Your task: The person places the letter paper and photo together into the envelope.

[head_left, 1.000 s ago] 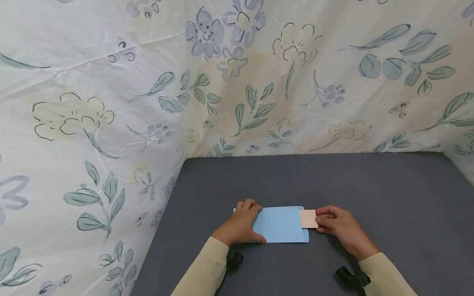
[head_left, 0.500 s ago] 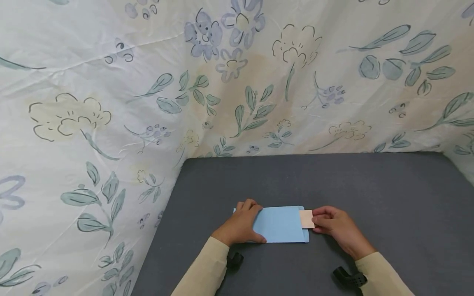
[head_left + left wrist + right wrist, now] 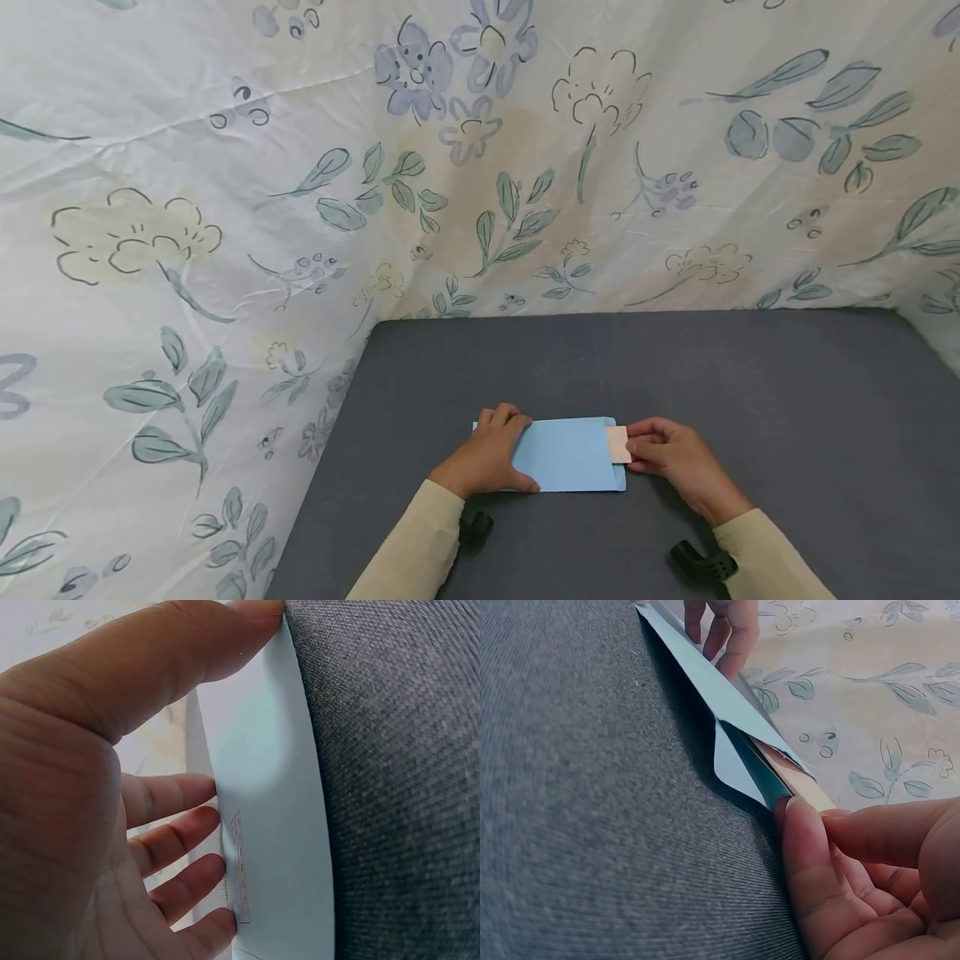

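A light blue envelope lies flat on the dark grey table, its mouth facing right. My left hand holds its left part, thumb at the near edge and fingertips along the far edge. Small red print shows on the envelope in the left wrist view. From the mouth sticks a short end of a pale peach card; the rest of it is hidden inside. My right hand pinches that end between thumb and fingers. Seen from the right wrist, the envelope's flap stands folded out below the card.
Grey fabric covers the table, whose far edge meets a hanging floral cloth. The same cloth runs down the left side. Black straps sit on both wrists, over cream sleeves.
My right hand has moved left and slid the card deeper into the envelope, so less of it shows. The left hand and the envelope have stayed in place.
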The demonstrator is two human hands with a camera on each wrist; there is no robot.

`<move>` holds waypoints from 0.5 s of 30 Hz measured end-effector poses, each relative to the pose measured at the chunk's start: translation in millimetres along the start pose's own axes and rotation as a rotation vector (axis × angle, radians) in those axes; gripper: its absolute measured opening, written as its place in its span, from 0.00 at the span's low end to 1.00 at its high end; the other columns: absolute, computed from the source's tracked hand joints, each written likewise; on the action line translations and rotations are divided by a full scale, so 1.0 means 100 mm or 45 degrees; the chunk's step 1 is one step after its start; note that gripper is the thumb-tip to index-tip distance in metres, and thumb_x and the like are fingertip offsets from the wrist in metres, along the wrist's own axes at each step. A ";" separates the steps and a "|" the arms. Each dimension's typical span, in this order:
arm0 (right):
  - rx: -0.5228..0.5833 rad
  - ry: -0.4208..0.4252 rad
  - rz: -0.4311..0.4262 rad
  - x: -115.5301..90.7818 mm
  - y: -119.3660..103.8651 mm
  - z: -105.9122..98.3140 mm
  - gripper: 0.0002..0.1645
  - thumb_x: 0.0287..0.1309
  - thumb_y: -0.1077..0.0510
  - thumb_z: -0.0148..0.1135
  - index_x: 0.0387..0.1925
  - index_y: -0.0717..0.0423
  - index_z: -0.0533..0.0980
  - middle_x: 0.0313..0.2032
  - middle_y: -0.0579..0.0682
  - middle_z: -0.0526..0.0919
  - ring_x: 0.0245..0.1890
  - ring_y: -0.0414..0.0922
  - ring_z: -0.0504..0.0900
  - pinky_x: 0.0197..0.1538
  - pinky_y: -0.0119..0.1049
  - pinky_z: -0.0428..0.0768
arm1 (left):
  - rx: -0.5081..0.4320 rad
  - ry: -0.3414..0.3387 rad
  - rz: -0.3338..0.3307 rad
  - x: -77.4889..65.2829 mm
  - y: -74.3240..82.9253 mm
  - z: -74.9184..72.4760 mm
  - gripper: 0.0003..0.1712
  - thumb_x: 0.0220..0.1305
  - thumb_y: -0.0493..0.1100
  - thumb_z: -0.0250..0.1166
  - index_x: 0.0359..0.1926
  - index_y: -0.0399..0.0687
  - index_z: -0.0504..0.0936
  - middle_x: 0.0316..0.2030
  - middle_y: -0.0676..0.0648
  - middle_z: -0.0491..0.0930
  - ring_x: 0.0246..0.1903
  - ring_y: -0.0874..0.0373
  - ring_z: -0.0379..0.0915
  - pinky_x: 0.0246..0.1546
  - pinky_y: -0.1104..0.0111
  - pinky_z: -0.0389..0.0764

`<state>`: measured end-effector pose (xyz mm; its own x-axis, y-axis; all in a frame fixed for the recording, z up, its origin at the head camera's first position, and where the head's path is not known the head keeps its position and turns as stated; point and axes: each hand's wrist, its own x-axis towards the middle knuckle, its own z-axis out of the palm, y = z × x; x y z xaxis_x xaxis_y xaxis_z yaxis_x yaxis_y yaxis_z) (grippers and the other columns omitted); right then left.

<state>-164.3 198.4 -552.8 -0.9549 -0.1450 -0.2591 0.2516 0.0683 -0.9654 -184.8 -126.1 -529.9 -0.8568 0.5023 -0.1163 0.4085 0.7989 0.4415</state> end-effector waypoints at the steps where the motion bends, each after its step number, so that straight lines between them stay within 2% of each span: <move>1: 0.000 0.000 0.001 0.00 0.00 0.01 0.21 0.75 0.68 0.66 0.62 0.78 0.75 0.44 0.59 0.86 0.42 0.49 0.88 0.45 0.41 0.88 | 0.001 0.000 0.002 0.00 0.00 0.00 0.57 0.53 0.60 0.89 0.78 0.47 0.73 0.71 0.49 0.65 0.68 0.48 0.59 0.60 0.58 0.79; 15: 0.011 -0.028 -0.003 0.00 0.06 0.10 0.21 0.76 0.67 0.66 0.63 0.77 0.75 0.45 0.60 0.86 0.44 0.51 0.89 0.46 0.42 0.88 | 0.006 0.001 0.024 -0.03 -0.05 0.00 0.57 0.53 0.60 0.89 0.78 0.47 0.73 0.70 0.49 0.66 0.67 0.49 0.60 0.60 0.58 0.79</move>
<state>-160.9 188.9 -558.5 -0.9520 -0.1665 -0.2570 0.2505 0.0592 -0.9663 -184.1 -131.5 -531.9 -0.8492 0.5171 -0.1071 0.4263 0.7909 0.4391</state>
